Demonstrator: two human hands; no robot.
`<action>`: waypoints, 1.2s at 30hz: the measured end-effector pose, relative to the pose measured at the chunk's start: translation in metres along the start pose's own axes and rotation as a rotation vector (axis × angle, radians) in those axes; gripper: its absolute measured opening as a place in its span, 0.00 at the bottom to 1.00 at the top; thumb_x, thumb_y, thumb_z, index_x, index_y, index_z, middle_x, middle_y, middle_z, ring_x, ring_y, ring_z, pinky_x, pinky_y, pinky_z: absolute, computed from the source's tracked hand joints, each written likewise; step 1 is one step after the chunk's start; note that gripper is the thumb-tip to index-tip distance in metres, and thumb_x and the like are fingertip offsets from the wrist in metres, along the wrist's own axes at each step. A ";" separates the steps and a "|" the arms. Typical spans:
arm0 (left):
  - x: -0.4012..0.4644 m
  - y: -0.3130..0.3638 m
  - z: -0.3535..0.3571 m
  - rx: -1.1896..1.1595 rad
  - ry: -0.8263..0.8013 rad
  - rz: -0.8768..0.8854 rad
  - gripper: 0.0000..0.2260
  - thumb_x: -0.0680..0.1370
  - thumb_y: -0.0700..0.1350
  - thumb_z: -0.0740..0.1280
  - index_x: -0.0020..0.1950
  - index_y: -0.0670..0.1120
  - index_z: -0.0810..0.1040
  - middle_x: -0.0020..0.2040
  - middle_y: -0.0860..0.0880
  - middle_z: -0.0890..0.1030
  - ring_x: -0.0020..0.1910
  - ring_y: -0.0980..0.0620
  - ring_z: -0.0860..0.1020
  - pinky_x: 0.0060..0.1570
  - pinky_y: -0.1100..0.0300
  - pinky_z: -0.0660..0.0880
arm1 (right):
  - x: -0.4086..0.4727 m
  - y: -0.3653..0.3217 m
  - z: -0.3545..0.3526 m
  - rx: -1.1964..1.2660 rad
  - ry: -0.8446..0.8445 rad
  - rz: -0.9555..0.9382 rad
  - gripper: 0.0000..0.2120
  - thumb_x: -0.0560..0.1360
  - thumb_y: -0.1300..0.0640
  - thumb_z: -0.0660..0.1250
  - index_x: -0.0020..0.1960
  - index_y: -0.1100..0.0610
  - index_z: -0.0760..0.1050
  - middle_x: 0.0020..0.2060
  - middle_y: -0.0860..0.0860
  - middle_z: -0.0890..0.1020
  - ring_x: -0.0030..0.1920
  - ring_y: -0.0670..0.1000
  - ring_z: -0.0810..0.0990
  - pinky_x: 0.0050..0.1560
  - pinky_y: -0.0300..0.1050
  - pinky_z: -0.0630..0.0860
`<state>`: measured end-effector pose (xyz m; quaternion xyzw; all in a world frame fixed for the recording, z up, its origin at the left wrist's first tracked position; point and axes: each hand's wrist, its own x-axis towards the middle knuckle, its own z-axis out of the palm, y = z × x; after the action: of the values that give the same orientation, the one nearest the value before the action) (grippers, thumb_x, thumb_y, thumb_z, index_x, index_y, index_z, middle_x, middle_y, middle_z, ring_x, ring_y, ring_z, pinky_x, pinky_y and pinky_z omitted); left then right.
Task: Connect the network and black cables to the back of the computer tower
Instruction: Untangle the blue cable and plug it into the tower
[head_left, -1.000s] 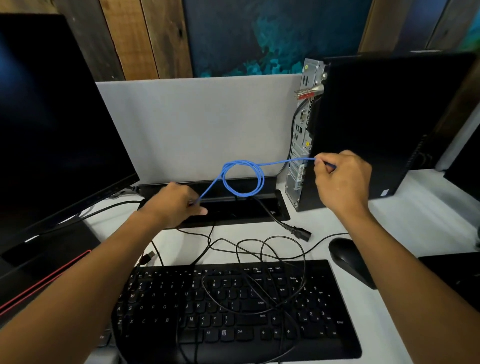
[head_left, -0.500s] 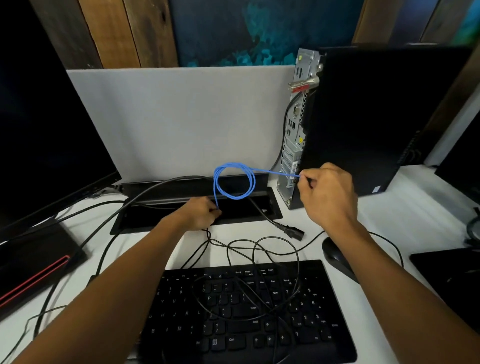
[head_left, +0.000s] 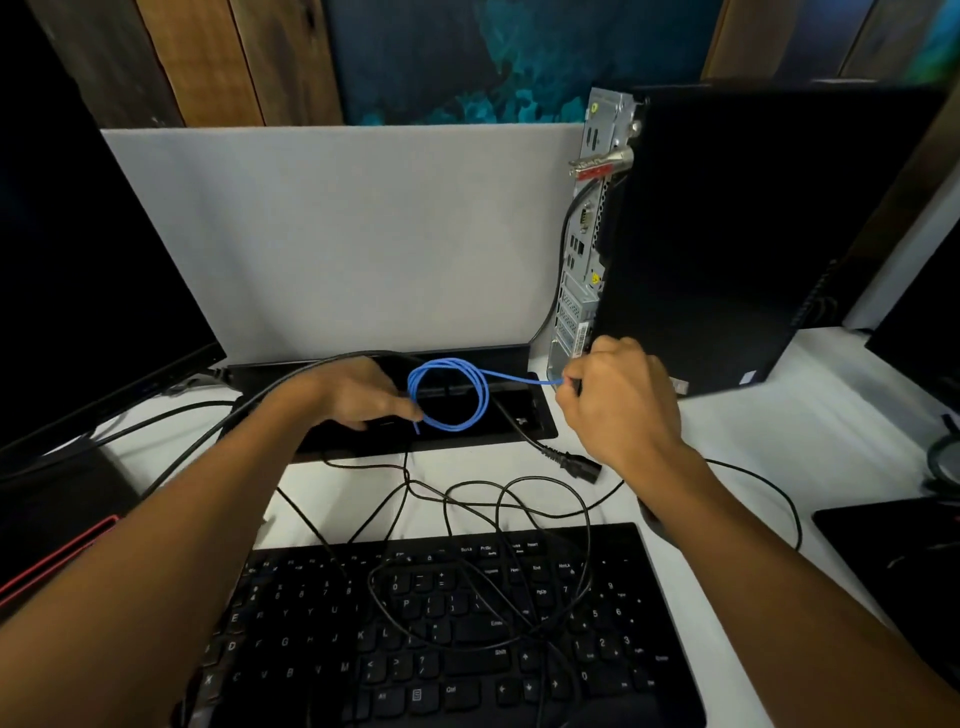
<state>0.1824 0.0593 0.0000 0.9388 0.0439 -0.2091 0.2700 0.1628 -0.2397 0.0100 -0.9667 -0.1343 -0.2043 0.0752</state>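
Blue network cable (head_left: 451, 396) between both hands

blue network cable (head_left: 451, 397), black computer tower (head_left: 727, 234)

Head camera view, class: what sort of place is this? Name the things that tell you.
Probably an office workstation: a computer tower, a keyboard and a monitor share a white desk backed by a grey divider panel.

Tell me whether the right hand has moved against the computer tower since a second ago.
Yes. The right hand, pinching the blue cable, has dropped down the computer tower from about mid-height of its rear panel to near that panel's bottom corner.
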 end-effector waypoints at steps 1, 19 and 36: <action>-0.005 0.004 -0.005 0.205 0.101 0.006 0.24 0.69 0.68 0.69 0.44 0.47 0.84 0.44 0.51 0.83 0.49 0.45 0.82 0.50 0.52 0.80 | 0.001 -0.001 -0.001 -0.055 -0.024 -0.001 0.13 0.82 0.51 0.62 0.57 0.53 0.84 0.51 0.52 0.81 0.53 0.54 0.76 0.52 0.50 0.73; 0.015 0.029 0.071 0.281 0.344 0.154 0.12 0.73 0.46 0.63 0.33 0.61 0.77 0.46 0.48 0.81 0.46 0.42 0.80 0.45 0.52 0.78 | 0.009 -0.027 -0.024 -0.137 0.053 -0.185 0.06 0.71 0.63 0.75 0.45 0.54 0.85 0.43 0.53 0.81 0.50 0.58 0.77 0.47 0.50 0.65; 0.032 0.083 0.110 0.164 0.230 0.250 0.13 0.77 0.47 0.61 0.32 0.50 0.71 0.39 0.46 0.80 0.44 0.41 0.77 0.45 0.50 0.76 | 0.018 -0.049 -0.033 -0.235 -0.214 -0.202 0.12 0.76 0.65 0.67 0.58 0.57 0.80 0.58 0.57 0.77 0.60 0.60 0.77 0.61 0.54 0.72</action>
<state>0.1873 -0.0695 -0.0569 0.9736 -0.0595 -0.0682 0.2097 0.1519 -0.1954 0.0518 -0.9667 -0.2131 -0.1210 -0.0738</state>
